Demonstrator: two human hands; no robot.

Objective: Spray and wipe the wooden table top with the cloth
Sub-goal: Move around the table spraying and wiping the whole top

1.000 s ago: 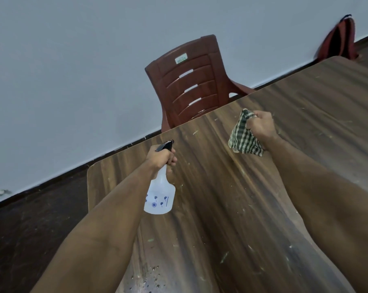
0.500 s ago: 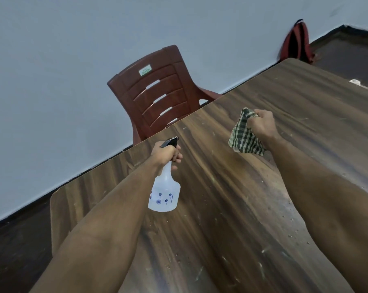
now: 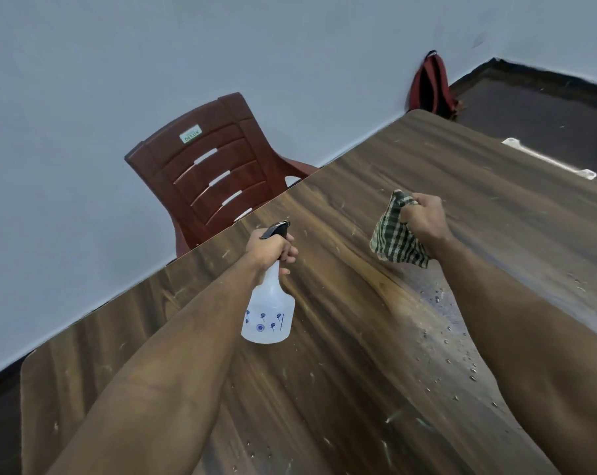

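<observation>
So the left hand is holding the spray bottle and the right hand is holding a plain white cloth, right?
Not quite. The head view shows the cloth is green-and-white checked, not plain white. The rest is right: the left hand holds the spray bottle and the right hand holds the cloth.

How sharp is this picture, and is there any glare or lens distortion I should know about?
Head view: wide-angle lens tilts and bends the table edges; soft sheen with droplets beside the right forearm; spray bottle, cloth and chair label reasonably sharp; lighting even, shadows faint.
</observation>
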